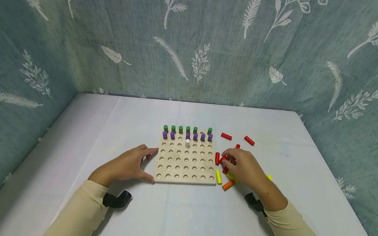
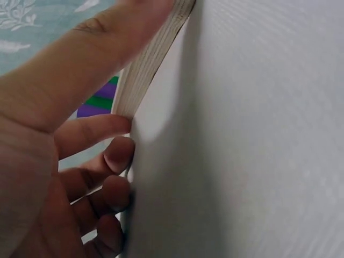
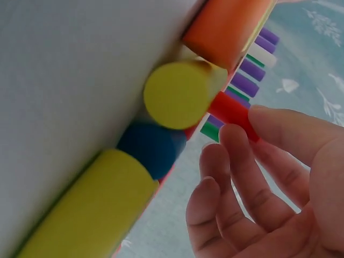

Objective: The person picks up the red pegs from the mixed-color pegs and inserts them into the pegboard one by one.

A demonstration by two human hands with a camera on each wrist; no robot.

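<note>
A wooden pegboard [image 1: 185,159] lies flat on the table, with green pegs [image 1: 180,129] standing along its far row. Purple pegs [image 1: 172,135] stand in the second row, and one white peg [image 1: 187,143] in the third. My left hand [image 1: 130,164] touches the board's left side, thumb at the near corner and index finger farther up the edge, both extended. To the right of the board, my right hand [image 1: 243,165] pinches a red peg [image 3: 234,114] between thumb and fingertips, above the loose pegs.
Loose red pegs [image 1: 217,158], yellow pegs [image 1: 219,177] and an orange peg [image 1: 228,185] lie right of the board. Two more red pegs [image 1: 249,140] lie farther back. A blue peg [image 3: 153,149] shows under the right hand. Leaf-patterned cloth [image 1: 189,49] stands behind the table.
</note>
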